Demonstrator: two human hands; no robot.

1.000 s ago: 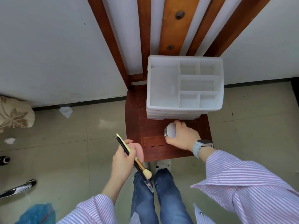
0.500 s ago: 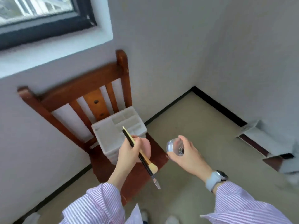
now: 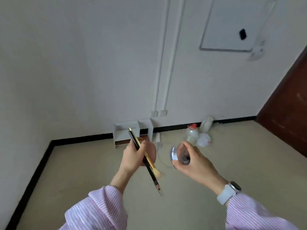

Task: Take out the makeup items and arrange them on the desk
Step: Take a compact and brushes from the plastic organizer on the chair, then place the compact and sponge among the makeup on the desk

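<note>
The person is now turning away from the chair and organiser that were in front of them a second ago, so the view is taking in a bare wall and floor, which suggests the items are being carried toward a worktop that is not yet showing. The left hand (image 3: 132,156) is grasping a black brush (image 3: 144,161), a gold-handled brush (image 3: 150,164) and a pink sponge (image 3: 152,152), while the right hand (image 3: 193,161) is pinching a small clear jar (image 3: 180,157) with a silver lid. The sponge is mostly hiding behind the fingers, and the jar's contents are too blurred to make out.
</note>
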